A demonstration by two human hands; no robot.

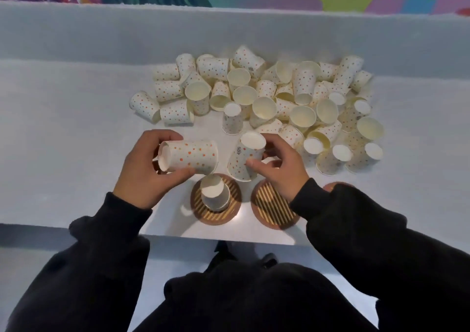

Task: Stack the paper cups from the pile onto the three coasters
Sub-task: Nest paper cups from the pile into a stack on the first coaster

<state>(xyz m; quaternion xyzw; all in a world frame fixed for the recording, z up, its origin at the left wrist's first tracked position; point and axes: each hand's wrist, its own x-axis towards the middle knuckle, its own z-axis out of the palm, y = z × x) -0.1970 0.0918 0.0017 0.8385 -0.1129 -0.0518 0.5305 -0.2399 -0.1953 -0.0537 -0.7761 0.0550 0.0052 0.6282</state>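
Note:
A pile of dotted white paper cups (264, 95) lies across the far middle of the white table. My left hand (145, 174) grips one dotted cup (190, 157) held on its side. My right hand (277, 171) holds another cup (244, 157), tilted with its base up. Three round brown striped coasters sit near the front edge. The left coaster (234, 194) carries an upside-down cup (213, 193). The middle coaster (269, 204) lies partly under my right wrist. Only a sliver of the right coaster (330, 186) shows behind my sleeve.
The table's front edge (203, 237) runs just below the coasters. A raised white ledge (229, 31) backs the table, with a colourful wall behind it. My dark sleeves fill the lower part of the view.

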